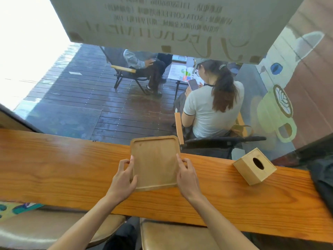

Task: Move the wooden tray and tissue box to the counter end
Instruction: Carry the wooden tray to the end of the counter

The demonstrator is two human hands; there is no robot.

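- Head cam: left hand (124,175) and right hand (187,175) pinch the wooden tray (155,163) by its side rims.
- Looks stiff, light; rims seem best.
- Tissue box (254,166) untouched.

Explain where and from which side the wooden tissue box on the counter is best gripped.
Grip the tissue box by two opposite side walls, coming down from above. It is a small cube with flat vertical sides, standing clear of the wooden tray. Its oval top opening offers no firm hold, so the side walls probably suit better.
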